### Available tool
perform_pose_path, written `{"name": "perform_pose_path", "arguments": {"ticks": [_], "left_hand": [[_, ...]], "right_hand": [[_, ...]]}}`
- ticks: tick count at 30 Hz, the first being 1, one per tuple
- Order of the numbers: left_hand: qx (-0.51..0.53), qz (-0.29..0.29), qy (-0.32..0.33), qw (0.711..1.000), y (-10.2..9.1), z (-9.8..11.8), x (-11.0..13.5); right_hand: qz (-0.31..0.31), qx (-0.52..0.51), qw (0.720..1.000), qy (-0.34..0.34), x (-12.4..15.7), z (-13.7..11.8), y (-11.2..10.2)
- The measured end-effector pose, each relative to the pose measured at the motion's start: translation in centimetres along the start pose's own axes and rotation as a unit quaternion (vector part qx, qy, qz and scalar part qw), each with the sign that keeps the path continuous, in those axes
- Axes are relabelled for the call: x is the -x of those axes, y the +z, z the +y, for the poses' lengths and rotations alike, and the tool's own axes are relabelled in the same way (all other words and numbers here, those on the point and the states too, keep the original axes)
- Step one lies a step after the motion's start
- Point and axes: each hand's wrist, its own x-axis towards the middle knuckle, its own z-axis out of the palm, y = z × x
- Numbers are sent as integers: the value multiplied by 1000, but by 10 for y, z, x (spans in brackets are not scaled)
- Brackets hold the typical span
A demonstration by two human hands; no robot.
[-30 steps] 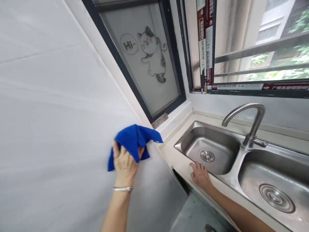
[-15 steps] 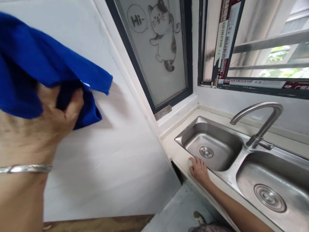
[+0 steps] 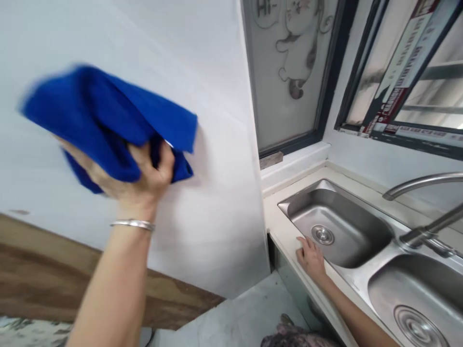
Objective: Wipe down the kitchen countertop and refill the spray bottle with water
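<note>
My left hand [image 3: 144, 176], with a silver bangle at the wrist, is closed on a bunched blue cloth [image 3: 108, 115]. The cloth lies up against the smooth white wall panel [image 3: 220, 193], and part of it hangs over my fingers and hides them. Its left edge is blurred by motion. Lower right, my right hand [image 3: 311, 259] rests on the pale countertop [image 3: 280, 229] at the near rim of the steel double sink [image 3: 340, 217]. The fingers there are spread a little and hold nothing.
A curved steel faucet [image 3: 423, 184] rises behind the sink. Past the panel's edge is a dark-framed frosted window [image 3: 267, 115] with a cat drawing. A brown wooden strip [image 3: 47, 270] runs beneath the panel, above a light tiled floor [image 3: 217, 323].
The view has swung left, so the sink and window sit farther right. My left hand with the cloth appears farther from the camera. My right hand stays on the countertop.
</note>
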Motion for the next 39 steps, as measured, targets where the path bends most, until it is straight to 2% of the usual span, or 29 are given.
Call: {"name": "perform_pose_path", "arguments": {"ticks": [1, 2, 5, 8, 11, 14, 17, 19, 22, 24, 26, 29, 32, 34, 36, 37, 38, 39], "left_hand": [[-31, 41, 1, 999, 7, 1, 20], [-37, 47, 31, 998, 14, 0, 42], [-21, 12, 110, 994, 34, -6, 115], [-19, -22, 129, 991, 44, -11, 184], [-10, -40, 150, 988, 45, -13, 229], [26, -53, 147, 987, 43, -12, 247], [75, -45, 136, 987, 37, -12, 248], [110, -50, 133, 984, 28, -13, 244], [164, -93, 121, 974, 11, -17, 239], [196, -129, 114, 965, 0, -21, 236], [218, -157, 117, 956, -8, -24, 233], [236, -177, 122, 948, -17, -28, 226], [273, -187, 110, 937, -29, -34, 222], [320, -192, 70, 925, -40, -40, 231], [380, -184, -32, 906, -51, -47, 260], [411, -169, -114, 888, -55, -49, 284], [434, -152, -209, 863, -59, -50, 314], [450, -128, -324, 822, -63, -50, 349]], "right_hand": [[3, -2, 1000, -6, 0, 2, 1], [4, -2, 1000, -11, 1, 3, 2], [-1, 13, 1000, -17, 3, 5, 4], [-3, 50, 999, -20, 8, 2, 3], [14, 34, 994, -101, 9, -18, -11], [18, -80, 967, -242, -1, -66, -43], [29, -152, 912, -379, -18, -137, -84], [43, -167, 856, -488, -31, -185, -108], [59, -161, 749, -640, -50, -245, -128], [82, -147, 713, -681, -62, -274, -132], [121, -142, 710, -679, -71, -296, -131], [177, -142, 728, -647, -74, -317, -128], [202, -135, 773, -586, -68, -334, -130], [220, -130, 808, -531, -63, -344, -133], [247, -118, 834, -479, -63, -352, -133], [261, -111, 841, -461, -65, -354, -132], [275, -105, 842, -453, -68, -354, -129], [289, -100, 836, -455, -72, -353, -125]]}}
